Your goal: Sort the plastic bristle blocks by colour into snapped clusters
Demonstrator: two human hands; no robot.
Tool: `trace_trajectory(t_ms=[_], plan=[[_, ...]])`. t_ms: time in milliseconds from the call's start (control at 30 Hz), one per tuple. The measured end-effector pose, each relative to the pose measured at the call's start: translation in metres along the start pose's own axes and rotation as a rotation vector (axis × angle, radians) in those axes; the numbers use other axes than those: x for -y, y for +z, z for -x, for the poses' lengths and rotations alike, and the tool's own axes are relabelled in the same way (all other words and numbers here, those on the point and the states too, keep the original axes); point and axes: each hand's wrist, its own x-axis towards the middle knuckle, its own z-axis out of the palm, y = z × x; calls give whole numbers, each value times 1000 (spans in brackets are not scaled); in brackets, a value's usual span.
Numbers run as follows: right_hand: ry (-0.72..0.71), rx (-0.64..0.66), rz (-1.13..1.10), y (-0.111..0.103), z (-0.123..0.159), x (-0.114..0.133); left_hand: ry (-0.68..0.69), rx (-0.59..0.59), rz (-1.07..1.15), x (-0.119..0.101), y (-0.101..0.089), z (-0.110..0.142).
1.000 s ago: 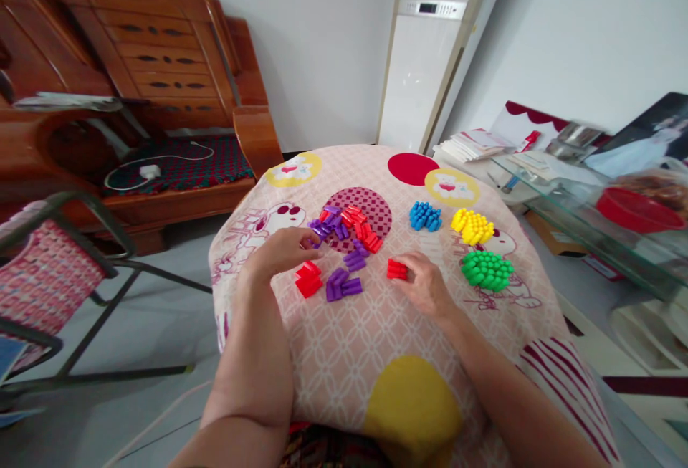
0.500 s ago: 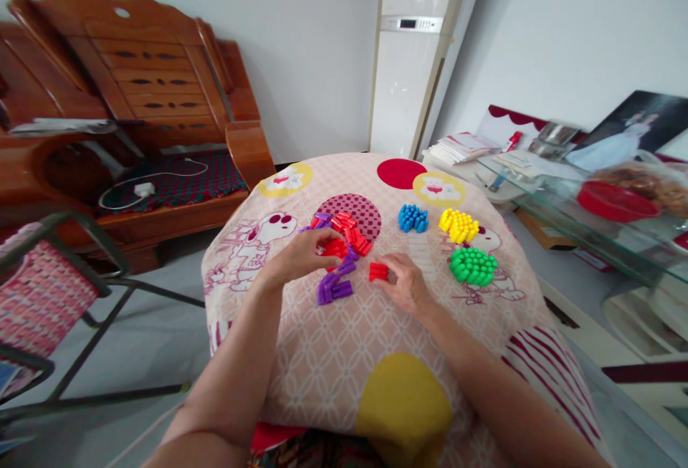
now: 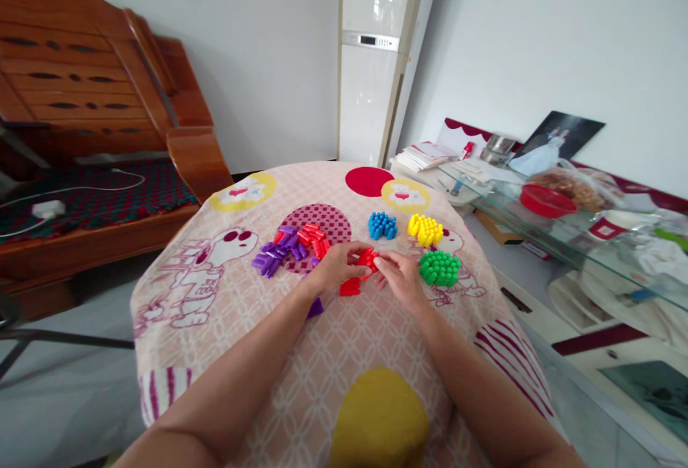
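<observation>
My left hand (image 3: 340,266) and my right hand (image 3: 400,279) meet over the middle of the table, both closed on small red plastic pieces (image 3: 368,259). The fingertips of both hands touch these pieces. Right below them, more red pieces (image 3: 350,287) lie on the cloth. Left of my left hand is a mixed heap of purple pieces (image 3: 271,259) and red pieces (image 3: 312,234). One purple piece (image 3: 314,307) lies partly hidden by my left forearm.
Beyond my right hand stand a blue cluster (image 3: 382,225), a yellow cluster (image 3: 425,229) and a green cluster (image 3: 439,268) of small pieces. A patterned tablecloth (image 3: 301,382) covers the round table. To the right is a glass shelf (image 3: 484,213) with a red bowl (image 3: 548,201).
My left hand has moved from the heap to my right hand, and both now hold red pieces together. Red pieces lie on the cloth below them. The view has turned right.
</observation>
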Motion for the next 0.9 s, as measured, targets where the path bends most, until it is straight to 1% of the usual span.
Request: trace_trajectory(t_ms=[100, 200, 267, 333, 400, 500, 633, 700, 767, 833, 900], plan=[[24, 8, 30, 1, 0, -1, -26, 18, 24, 5, 2, 6], [45, -5, 51, 0, -3, -4, -43, -29, -13, 4, 1, 7], [47, -36, 55, -3, -6, -7, -57, -57, -34, 3, -1, 7], [30, -97, 80, -10, -11, -9, -66, -87, -42, 3, -3, 6], [-8, -186, 162, -17, -14, -12, -63, -130, -49, 6, -5, 5], [-115, -300, 367, -27, -18, -16, -43, -181, -54, 12, -6, 3], [-243, -355, 593, -32, -24, -25, -30, -198, -2, 14, -4, 2], [-282, -358, 645, -32, -27, -29, -29, -190, 27, 12, -3, 3], [-286, -358, 655, -30, -30, -30, -36, -178, 47, 8, -1, 4], [-287, -383, 652, -27, -28, -26, -50, -177, 66, 5, 1, 5], [-324, -402, 644, -22, -22, -19, -65, -175, 101, 3, 2, 5]])
